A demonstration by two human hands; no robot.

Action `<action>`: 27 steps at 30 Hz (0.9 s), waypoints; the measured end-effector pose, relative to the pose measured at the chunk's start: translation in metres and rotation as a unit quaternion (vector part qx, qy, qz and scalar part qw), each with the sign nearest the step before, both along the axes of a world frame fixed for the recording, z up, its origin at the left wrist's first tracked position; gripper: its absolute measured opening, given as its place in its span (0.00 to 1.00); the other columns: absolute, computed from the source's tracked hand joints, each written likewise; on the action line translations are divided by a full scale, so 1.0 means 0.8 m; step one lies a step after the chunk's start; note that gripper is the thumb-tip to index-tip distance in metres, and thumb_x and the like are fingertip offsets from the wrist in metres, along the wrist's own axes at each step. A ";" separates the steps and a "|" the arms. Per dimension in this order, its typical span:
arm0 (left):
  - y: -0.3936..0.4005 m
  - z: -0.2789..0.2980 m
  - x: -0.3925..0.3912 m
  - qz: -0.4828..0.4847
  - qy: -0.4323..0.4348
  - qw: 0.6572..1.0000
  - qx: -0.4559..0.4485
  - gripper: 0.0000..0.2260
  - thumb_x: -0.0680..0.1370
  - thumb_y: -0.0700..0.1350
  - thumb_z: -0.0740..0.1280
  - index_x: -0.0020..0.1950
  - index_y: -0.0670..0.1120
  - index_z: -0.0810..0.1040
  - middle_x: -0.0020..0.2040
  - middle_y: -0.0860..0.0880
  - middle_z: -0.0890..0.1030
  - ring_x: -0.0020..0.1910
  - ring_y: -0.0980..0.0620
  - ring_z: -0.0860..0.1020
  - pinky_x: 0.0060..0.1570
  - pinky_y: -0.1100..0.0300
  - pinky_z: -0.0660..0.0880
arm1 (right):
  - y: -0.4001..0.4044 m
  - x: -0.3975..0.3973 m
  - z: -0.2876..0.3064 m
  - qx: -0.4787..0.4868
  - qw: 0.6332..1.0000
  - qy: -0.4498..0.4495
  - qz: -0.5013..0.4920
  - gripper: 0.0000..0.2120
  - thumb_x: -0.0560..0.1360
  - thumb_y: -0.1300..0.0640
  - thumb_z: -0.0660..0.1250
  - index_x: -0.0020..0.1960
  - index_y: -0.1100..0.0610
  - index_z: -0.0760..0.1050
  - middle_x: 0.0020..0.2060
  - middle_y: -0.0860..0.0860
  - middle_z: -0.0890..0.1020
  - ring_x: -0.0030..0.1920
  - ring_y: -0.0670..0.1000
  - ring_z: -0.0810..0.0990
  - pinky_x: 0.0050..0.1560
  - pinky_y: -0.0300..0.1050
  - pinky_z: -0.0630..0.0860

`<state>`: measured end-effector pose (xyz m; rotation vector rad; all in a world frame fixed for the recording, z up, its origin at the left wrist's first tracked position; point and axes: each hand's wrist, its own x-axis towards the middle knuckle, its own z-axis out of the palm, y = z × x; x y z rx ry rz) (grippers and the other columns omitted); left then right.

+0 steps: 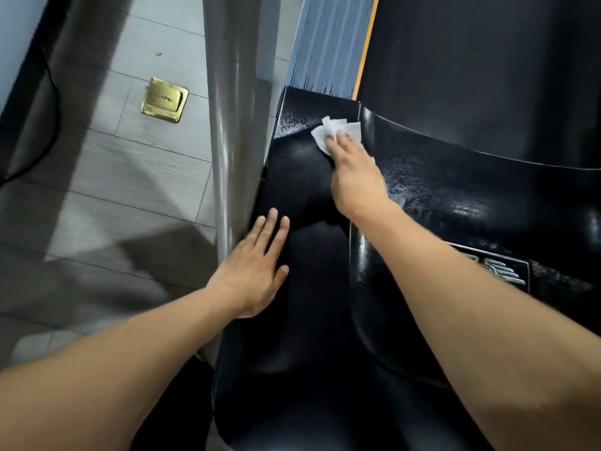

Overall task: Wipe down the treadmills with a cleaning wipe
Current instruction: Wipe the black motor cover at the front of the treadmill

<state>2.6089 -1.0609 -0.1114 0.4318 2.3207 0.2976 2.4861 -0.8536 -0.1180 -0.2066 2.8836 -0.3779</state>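
Note:
A glossy black treadmill motor cover fills the lower middle and right of the head view. A crumpled white wipe lies on its far edge, and my right hand presses it onto the cover, fingers on the wipe. Wet streaks shine on the cover to the right of that hand. My left hand rests flat on the cover's left side with fingers straight, beside a grey upright post.
The black belt runs away at the upper right, edged by an orange strip and a ribbed grey side rail. To the left is grey tiled floor with a brass floor socket and a dark cable.

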 end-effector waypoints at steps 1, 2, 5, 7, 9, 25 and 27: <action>0.000 0.001 -0.001 0.002 -0.001 1.000 0.002 0.34 0.86 0.56 0.49 0.80 0.50 0.28 0.79 0.49 0.26 0.79 0.51 0.30 0.77 0.59 0.35 | -0.001 0.015 -0.002 -0.014 1.000 0.012 -0.007 0.25 0.81 0.66 0.55 0.78 0.64 0.61 0.77 0.60 0.63 0.79 0.58 0.59 0.77 0.49 0.50; -0.001 0.001 -0.001 0.004 -0.004 1.000 0.005 0.34 0.86 0.57 0.50 0.80 0.50 0.29 0.79 0.49 0.26 0.80 0.52 0.30 0.78 0.58 0.36 | -0.010 0.032 0.001 -0.024 1.000 0.011 0.012 0.25 0.79 0.67 0.57 0.76 0.65 0.64 0.76 0.62 0.66 0.77 0.61 0.62 0.77 0.51 0.51; 0.000 0.001 -0.002 0.000 -0.014 1.000 -0.004 0.34 0.86 0.57 0.50 0.82 0.48 0.33 0.81 0.46 0.30 0.80 0.50 0.31 0.80 0.54 0.39 | -0.057 0.082 -0.003 -0.059 0.992 -0.017 0.112 0.26 0.77 0.62 0.54 0.74 0.66 0.68 0.72 0.64 0.71 0.74 0.62 0.68 0.77 0.52 0.54; 0.001 0.003 -0.001 0.001 -0.017 1.000 -0.007 0.33 0.86 0.58 0.49 0.83 0.46 0.36 0.82 0.44 0.33 0.80 0.50 0.31 0.80 0.55 0.38 | -0.073 0.096 0.003 -0.065 0.984 -0.043 0.157 0.26 0.79 0.60 0.51 0.75 0.63 0.67 0.75 0.61 0.68 0.76 0.59 0.65 0.78 0.48 0.51; 0.002 0.003 0.000 0.014 -0.008 1.000 0.013 0.33 0.86 0.58 0.50 0.83 0.48 0.35 0.82 0.47 0.31 0.78 0.53 0.30 0.80 0.56 0.38 | -0.061 0.084 0.001 -0.045 0.988 -0.015 0.150 0.24 0.79 0.60 0.52 0.73 0.62 0.72 0.72 0.60 0.72 0.74 0.59 0.69 0.76 0.48 0.57; -0.041 0.014 0.064 0.023 0.090 0.994 0.059 0.34 0.81 0.45 0.63 0.84 0.44 0.52 0.84 0.44 0.53 0.80 0.47 0.60 0.70 0.54 0.70 | -0.114 0.173 -0.026 -0.052 0.995 0.008 0.080 0.24 0.76 0.60 0.53 0.65 0.63 0.78 0.65 0.60 0.79 0.67 0.59 0.78 0.72 0.53 0.70; -0.054 0.015 0.084 0.008 0.082 0.995 0.055 0.36 0.80 0.45 0.64 0.84 0.45 0.51 0.84 0.44 0.51 0.81 0.47 0.60 0.69 0.56 0.71 | -0.100 0.153 -0.022 -0.012 0.996 0.027 0.079 0.27 0.73 0.61 0.51 0.66 0.64 0.78 0.65 0.61 0.79 0.67 0.59 0.78 0.70 0.56 0.73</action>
